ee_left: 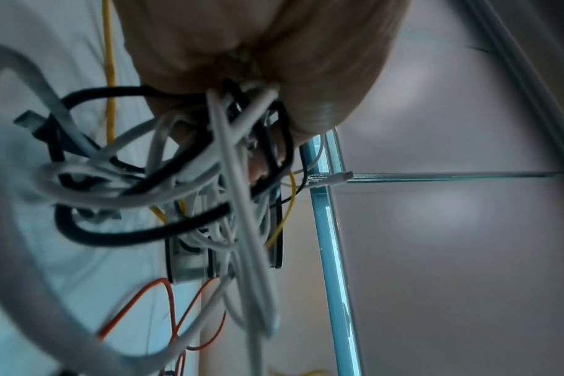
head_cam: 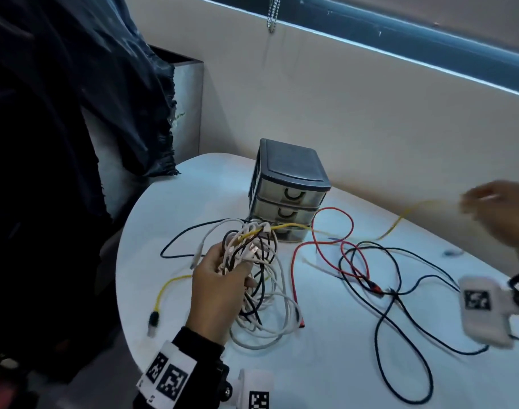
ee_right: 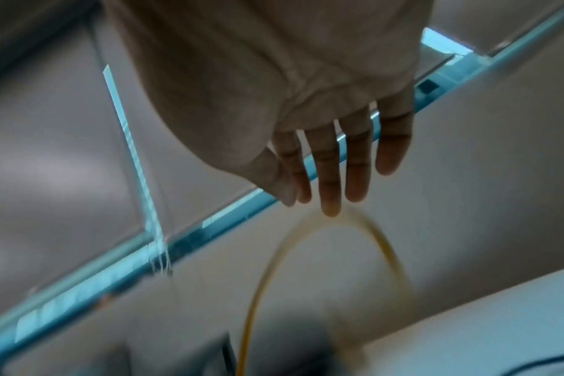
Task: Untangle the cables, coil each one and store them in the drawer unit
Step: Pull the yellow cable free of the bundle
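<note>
A yellow cable (head_cam: 169, 286) is trailing toward the tabletop (head_cam: 326, 364) rim at left. The left hand (head_cam: 220, 287) is gripping a tangled bundle (head_cam: 252, 261) (white and black leads) before the drawer unit (head_cam: 290, 184). Red (head_cam: 333, 231) and black (head_cam: 400, 290) cables are sprawling rightward, where the right hand (ee_right: 306, 132) is hovering, fingers straight.

No readable words, brands or numbers were found in any view. Only black-and-white square fiducial markers were seen: 2 on the left wrist band (head_cam: 167, 376), 1 on the right wrist unit (head_cam: 477, 300), and 1 on a white block (head_cam: 259, 400).
</note>
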Demonstrator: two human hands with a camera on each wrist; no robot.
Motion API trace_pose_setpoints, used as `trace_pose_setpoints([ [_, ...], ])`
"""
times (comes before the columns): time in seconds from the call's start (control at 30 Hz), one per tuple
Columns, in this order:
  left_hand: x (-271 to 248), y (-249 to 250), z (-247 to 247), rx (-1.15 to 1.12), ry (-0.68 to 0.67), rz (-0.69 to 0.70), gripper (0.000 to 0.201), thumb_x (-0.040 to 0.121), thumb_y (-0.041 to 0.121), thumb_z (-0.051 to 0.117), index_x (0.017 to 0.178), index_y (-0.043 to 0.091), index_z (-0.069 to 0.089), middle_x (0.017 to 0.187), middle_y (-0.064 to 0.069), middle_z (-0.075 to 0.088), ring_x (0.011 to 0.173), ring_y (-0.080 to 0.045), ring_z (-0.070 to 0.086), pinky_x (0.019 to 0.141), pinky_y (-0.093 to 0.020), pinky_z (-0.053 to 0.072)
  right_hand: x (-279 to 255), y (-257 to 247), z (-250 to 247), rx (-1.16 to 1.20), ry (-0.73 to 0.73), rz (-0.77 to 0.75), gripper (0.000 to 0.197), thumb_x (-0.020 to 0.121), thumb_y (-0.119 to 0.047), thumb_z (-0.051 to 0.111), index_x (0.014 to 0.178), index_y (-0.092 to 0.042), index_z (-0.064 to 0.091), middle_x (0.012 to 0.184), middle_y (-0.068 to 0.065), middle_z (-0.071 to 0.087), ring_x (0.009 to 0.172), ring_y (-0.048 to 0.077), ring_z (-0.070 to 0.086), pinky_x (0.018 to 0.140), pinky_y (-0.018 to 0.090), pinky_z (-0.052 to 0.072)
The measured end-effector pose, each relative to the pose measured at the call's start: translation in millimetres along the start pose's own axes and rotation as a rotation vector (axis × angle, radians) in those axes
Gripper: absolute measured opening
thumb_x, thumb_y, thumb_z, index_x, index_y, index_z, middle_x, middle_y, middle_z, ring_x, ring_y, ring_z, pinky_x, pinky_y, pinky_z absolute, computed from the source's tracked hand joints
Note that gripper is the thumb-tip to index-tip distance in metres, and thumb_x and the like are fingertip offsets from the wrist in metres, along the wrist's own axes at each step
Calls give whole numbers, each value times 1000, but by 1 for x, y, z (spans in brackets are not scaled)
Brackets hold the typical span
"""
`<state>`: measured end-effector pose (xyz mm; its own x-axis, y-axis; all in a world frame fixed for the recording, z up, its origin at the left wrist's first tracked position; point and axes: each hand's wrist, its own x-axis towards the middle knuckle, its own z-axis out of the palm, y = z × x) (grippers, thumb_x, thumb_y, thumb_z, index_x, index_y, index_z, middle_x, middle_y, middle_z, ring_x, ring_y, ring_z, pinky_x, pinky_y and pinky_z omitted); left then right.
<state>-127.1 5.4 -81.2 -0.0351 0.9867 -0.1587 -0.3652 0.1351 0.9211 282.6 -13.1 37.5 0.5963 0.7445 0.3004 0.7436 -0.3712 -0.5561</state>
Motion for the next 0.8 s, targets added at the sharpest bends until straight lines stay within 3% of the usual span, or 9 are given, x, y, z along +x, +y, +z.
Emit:
trace_pose_setpoints([
  [0.07, -3, 1, 3, -23, -19, -10, 26, 88, -4, 64, 91, 21, 69, 81, -5, 66, 51, -16, 53, 52, -26, 46, -55, -76, 10, -130, -89, -14, 1, 83, -23, 67, 83, -23, 66, 92, 10, 69, 82, 30, 64, 81, 38, 50],
  [0.13, -5, 2, 5, -29, -28, -8, 28, 87, -5, 64, 89, 23, 71, 77, -2, 66, 53, -16, 53, 52, -25, 47, -94, -101, 33, -116, -147, -165, 4, 88, -17, 66, 88, -21, 68, 92, 6, 71, 86, 25, 65, 83, 35, 48],
  [0.27, -8, 3, 8, -25, -55, -5, 33, 87, -5, 64, 89, 28, 73, 65, 2, 62, 53, -17, 51, 54, -28, 43, -129, -137, 77, -2, -322, -399, 10, 91, -29, 65, 93, -26, 74, 100, -13, 71, 97, 10, 63, 84, 28, 44],
  [0.37, -10, 6, 9, -27, -82, 6, 32, 87, -3, 65, 92, 28, 74, 62, 2, 58, 53, -18, 47, 57, -31, 38, -146, -160, 103, 4, -465, -546, 21, 94, -35, 60, 111, -31, 71, 118, -13, 68, 109, 8, 58, 93, 27, 43],
  [0.43, -10, 8, 9, -49, -103, 5, 32, 87, -3, 66, 95, 27, 74, 64, -1, 56, 50, -16, 46, 52, -28, 39, -148, -169, 112, -10, -390, -625, 21, 93, -35, 62, 112, -31, 70, 114, -12, 69, 107, 12, 59, 91, 31, 45],
  [0.5, -10, 12, 8, -59, -121, 3, 36, 87, -4, 65, 92, 31, 75, 65, -4, 54, 48, -15, 46, 45, -24, 41, -149, -173, 115, -31, -224, -717, 16, 89, -33, 67, 104, -28, 70, 99, -11, 71, 93, 16, 63, 79, 34, 50],
  [0.57, -9, 14, 7, -61, -135, 4, 43, 87, -5, 63, 85, 36, 76, 66, -3, 56, 48, -14, 46, 46, -25, 41, -147, -173, 114, -43, -96, -797, 16, 85, -31, 72, 98, -24, 68, 91, -8, 69, 83, 18, 63, 67, 35, 53],
  [0.67, -11, 15, 8, -60, -162, -13, 45, 88, -5, 62, 82, 38, 76, 65, 0, 55, 48, -15, 44, 50, -27, 39, -147, -173, 112, -106, -69, -861, 21, 81, -33, 76, 96, -22, 68, 92, -6, 67, 85, 20, 62, 62, 31, 51],
  [0.8, -14, 15, 9, -64, -204, -36, 35, 87, -3, 65, 90, 30, 76, 62, 2, 54, 48, -15, 44, 48, -26, 40, -149, -179, 108, -195, 11, -933, 20, 78, -27, 79, 88, -17, 65, 87, -1, 63, 80, 24, 59, 55, 26, 40],
])
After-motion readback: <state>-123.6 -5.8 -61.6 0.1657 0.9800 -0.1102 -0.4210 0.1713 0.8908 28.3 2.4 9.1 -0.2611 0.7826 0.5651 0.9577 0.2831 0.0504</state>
